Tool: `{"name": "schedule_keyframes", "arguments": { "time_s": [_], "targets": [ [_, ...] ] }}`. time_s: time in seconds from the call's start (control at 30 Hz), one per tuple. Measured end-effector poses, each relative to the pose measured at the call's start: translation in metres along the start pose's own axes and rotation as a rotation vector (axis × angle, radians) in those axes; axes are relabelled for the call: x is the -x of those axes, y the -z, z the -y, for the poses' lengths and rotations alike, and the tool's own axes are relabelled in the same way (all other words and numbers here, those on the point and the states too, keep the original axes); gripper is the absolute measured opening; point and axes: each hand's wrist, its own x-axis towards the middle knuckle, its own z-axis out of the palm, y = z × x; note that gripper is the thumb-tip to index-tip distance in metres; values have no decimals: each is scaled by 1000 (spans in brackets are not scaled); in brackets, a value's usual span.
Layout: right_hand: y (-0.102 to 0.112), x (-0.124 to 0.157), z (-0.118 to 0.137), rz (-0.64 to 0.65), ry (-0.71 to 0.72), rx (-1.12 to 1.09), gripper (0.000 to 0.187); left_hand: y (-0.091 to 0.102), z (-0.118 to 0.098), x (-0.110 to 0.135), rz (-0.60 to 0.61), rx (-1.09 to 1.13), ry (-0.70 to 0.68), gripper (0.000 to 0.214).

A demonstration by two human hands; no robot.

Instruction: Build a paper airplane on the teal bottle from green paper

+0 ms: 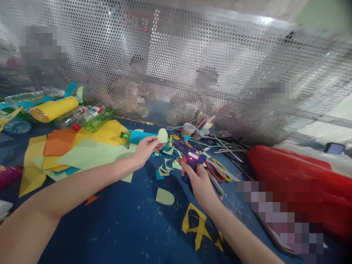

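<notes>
You've got a pale green paper piece pinched in your left hand, and your right hand is curled around the glue gun just beside it.

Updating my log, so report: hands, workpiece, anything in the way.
Left hand pinching pale green cutout. Right hand gripping glue gun, nozzle toward cutout. Paper scraps and blue-wrapped bottle close by.

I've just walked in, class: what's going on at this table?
Someone's left hand holds up a pale green cutout close to the front of a glue gun, which the right hand grips. A blue-wrapped bottle lies just beyond the left hand. A second green cutout and yellow scraps lie nearer on the table.
</notes>
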Motion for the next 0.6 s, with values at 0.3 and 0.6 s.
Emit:
{"name": "schedule_keyframes", "arguments": {
  "time_s": [0.3,0.6],
  "targets": [
    [-6,19,21,148,119,231,39,3,6,-1,31,-48,-84,16],
    [-5,17,14,95,293,500,32,10,17,-4,37,-119,-139,22]
  ]
}}
